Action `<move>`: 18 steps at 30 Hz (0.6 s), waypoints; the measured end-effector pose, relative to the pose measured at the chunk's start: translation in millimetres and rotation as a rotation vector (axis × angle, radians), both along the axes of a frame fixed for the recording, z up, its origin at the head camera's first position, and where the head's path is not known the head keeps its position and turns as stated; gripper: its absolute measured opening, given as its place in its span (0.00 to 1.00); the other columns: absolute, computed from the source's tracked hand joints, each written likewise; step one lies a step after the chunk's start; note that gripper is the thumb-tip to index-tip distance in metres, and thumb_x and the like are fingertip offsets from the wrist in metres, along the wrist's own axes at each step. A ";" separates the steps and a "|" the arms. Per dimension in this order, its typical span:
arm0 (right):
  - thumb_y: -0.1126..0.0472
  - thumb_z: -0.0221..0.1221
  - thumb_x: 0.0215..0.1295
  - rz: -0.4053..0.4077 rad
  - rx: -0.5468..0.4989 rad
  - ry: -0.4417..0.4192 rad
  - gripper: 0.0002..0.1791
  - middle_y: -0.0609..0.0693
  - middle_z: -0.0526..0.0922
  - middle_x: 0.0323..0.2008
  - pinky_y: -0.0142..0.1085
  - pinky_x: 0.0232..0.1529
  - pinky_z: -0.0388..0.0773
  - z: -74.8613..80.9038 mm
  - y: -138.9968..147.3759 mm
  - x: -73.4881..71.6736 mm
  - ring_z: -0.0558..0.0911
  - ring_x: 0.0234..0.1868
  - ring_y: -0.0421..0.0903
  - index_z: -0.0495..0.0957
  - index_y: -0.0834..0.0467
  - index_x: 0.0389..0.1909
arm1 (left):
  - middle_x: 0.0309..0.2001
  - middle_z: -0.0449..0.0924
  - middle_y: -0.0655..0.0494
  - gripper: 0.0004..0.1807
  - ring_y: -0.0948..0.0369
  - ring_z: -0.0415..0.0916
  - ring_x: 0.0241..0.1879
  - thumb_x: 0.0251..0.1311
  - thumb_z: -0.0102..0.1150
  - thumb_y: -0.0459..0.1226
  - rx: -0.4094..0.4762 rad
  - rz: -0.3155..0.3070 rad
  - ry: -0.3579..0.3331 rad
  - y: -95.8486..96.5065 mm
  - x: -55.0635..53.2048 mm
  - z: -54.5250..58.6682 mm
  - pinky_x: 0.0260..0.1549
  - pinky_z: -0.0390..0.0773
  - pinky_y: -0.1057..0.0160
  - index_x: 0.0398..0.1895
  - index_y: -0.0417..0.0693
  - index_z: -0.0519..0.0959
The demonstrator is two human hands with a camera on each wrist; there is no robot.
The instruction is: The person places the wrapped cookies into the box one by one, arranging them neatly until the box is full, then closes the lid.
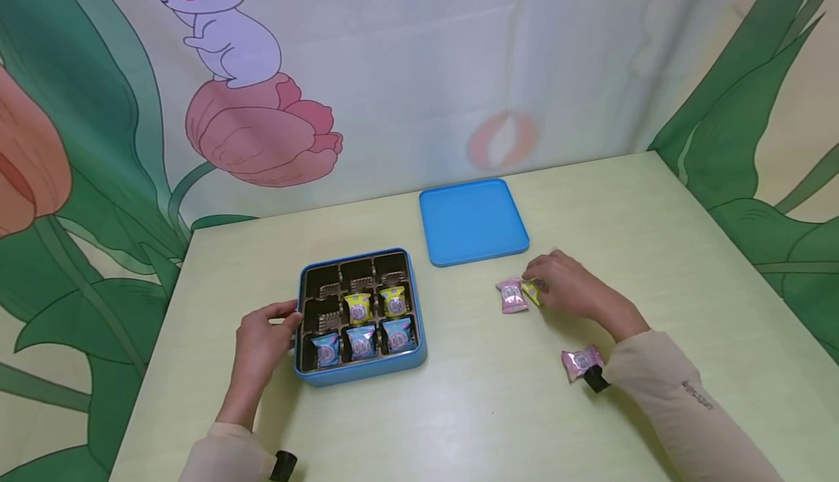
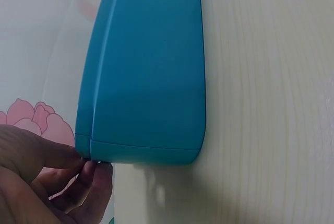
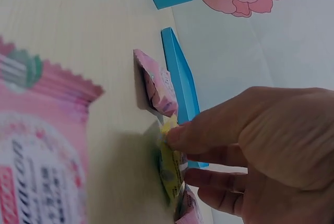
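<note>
My left hand (image 1: 262,340) holds the left edge of a blue box (image 1: 367,374), with thumb and fingertips at its rim. In the left wrist view, those fingers meet a corner of the box (image 2: 146,78). The box has a dark divided tray; blue-wrapped sweets fill its front row, and two yellow ones sit in the middle and right compartments of the middle row. My right hand (image 1: 566,285) pinches a yellow-wrapped sweet (image 3: 171,169) at the table, partly hidden by the fingers. Beside it lies a pink-wrapped sweet (image 1: 513,295).
Behind the box and to its right lies a flat blue lid (image 1: 473,221). Another pink-wrapped sweet (image 1: 580,362) lies near the right sleeve, and looms close in the right wrist view. A printed curtain (image 1: 419,67) hangs along the table's back edge.
</note>
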State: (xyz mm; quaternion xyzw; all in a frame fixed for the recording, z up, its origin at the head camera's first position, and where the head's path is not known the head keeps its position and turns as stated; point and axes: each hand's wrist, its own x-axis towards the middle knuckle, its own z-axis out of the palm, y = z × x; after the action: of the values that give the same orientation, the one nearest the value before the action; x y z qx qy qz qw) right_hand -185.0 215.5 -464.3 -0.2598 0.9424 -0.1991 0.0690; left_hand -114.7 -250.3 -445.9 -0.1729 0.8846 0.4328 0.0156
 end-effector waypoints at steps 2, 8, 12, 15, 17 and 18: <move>0.75 0.64 0.58 -0.002 0.019 0.013 0.15 0.62 0.85 0.51 0.58 0.57 0.74 -0.8 0.2 0.5 0.77 0.56 0.62 0.87 0.67 0.47 | 0.50 0.84 0.34 0.18 0.62 0.81 0.28 0.72 0.61 0.34 -0.001 -0.001 0.000 0.0 -0.6 -0.1 0.25 0.77 0.68 0.60 0.33 0.81; 0.75 0.66 0.58 -0.053 0.047 0.000 0.16 0.60 0.86 0.49 0.56 0.55 0.75 -2.0 -0.3 1.5 0.75 0.55 0.59 0.86 0.67 0.48 | 0.50 0.84 0.34 0.19 0.62 0.83 0.27 0.72 0.61 0.34 0.007 -0.001 -0.002 -0.6 -0.5 1.1 0.25 0.78 0.69 0.61 0.33 0.81; 0.75 0.66 0.58 -0.082 0.053 -0.006 0.16 0.61 0.86 0.49 0.57 0.56 0.74 -0.7 -2.9 4.3 0.75 0.54 0.60 0.86 0.68 0.49 | 0.50 0.84 0.33 0.19 0.62 0.83 0.27 0.72 0.60 0.34 0.021 0.001 -0.007 -0.7 -0.3 1.0 0.26 0.78 0.70 0.61 0.32 0.80; 0.74 0.66 0.59 -0.095 0.056 -0.001 0.15 0.61 0.85 0.49 0.58 0.58 0.73 -0.7 -3.9 6.1 0.75 0.55 0.61 0.86 0.67 0.48 | 0.52 0.83 0.32 0.19 0.61 0.84 0.28 0.72 0.60 0.34 0.027 0.002 -0.012 -0.7 -0.6 -0.1 0.26 0.79 0.69 0.61 0.32 0.80; 0.73 0.66 0.59 -0.099 0.063 0.008 0.15 0.61 0.85 0.49 0.58 0.59 0.72 -1.3 -4.3 6.6 0.75 0.56 0.61 0.86 0.67 0.48 | 0.54 0.82 0.31 0.19 0.61 0.84 0.28 0.72 0.60 0.34 0.033 0.004 -0.018 -0.7 -0.5 -0.5 0.26 0.79 0.69 0.62 0.33 0.80; 0.73 0.66 0.60 -0.099 0.067 0.015 0.15 0.61 0.85 0.49 0.58 0.59 0.72 -1.8 -4.4 6.6 0.75 0.56 0.61 0.86 0.67 0.48 | 0.55 0.81 0.31 0.19 0.61 0.84 0.29 0.72 0.60 0.34 0.034 0.005 -0.018 -0.7 -0.5 -0.8 0.27 0.79 0.69 0.62 0.33 0.80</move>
State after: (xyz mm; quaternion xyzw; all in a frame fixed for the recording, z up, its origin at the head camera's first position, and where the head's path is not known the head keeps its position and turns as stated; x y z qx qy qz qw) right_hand -178.4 211.1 -466.1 -0.2119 0.9607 -0.1685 0.0609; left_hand -115.2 -250.9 -446.7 -0.1785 0.8765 0.4463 0.0253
